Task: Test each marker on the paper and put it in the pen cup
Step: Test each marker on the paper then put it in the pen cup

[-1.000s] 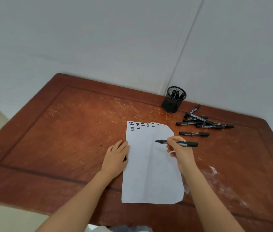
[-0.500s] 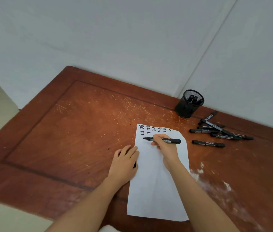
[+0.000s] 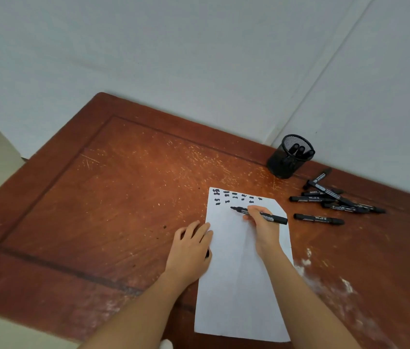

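Uncapped black marker (image 3: 275, 218) points left over scribbled paper (image 3: 234, 285); mesh pen cup (image 3: 283, 165) stands upright.

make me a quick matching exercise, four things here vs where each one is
1 pen cup
2 uncapped marker
3 left hand
4 loose markers

A in the right hand, tip over the paper
B on the table right of the paper
C at the table's far edge, markers inside
D on the paper's left edge

Pairs: 1-C, 2-A, 3-D, 4-B
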Demonstrator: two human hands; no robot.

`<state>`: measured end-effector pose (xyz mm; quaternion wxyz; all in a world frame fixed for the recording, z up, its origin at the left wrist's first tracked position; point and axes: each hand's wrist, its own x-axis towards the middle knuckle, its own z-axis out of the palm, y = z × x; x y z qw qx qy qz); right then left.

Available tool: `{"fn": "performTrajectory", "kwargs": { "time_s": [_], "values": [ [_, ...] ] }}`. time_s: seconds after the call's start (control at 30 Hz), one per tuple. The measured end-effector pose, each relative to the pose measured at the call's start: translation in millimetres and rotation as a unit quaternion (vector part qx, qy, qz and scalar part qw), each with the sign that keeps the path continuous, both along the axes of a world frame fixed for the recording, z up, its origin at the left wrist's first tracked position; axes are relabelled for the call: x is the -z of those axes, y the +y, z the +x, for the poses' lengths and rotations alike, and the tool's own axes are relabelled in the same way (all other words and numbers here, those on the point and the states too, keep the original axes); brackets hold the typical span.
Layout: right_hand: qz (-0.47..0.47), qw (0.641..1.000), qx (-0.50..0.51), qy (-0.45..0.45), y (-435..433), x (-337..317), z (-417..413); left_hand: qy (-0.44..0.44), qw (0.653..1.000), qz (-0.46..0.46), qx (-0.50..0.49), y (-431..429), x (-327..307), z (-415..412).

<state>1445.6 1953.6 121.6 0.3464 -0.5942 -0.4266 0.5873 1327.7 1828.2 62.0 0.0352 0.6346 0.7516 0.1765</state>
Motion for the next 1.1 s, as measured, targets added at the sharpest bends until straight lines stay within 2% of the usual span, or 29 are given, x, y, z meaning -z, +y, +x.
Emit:
{"fn": "performTrajectory", "kwargs": {
  "time_s": [0.17, 0.83, 1.1],
  "values": [
    [-0.009, 1.0, -0.004, 0.015, 3, 0, -1, 0.003, 1.0, -0.002, 0.009, 0, -1, 0],
    [0.031, 0.994, -0.035, -0.101, 3, 7, -14, 0.03, 0.999, -0.007, 0.014, -1, -3, 0],
    [0.023, 0.994, -0.024, -0.102, 3, 5, -14, 0.042, 0.999, 0.002, 0.011, -2, -1, -1]
  ]
}}
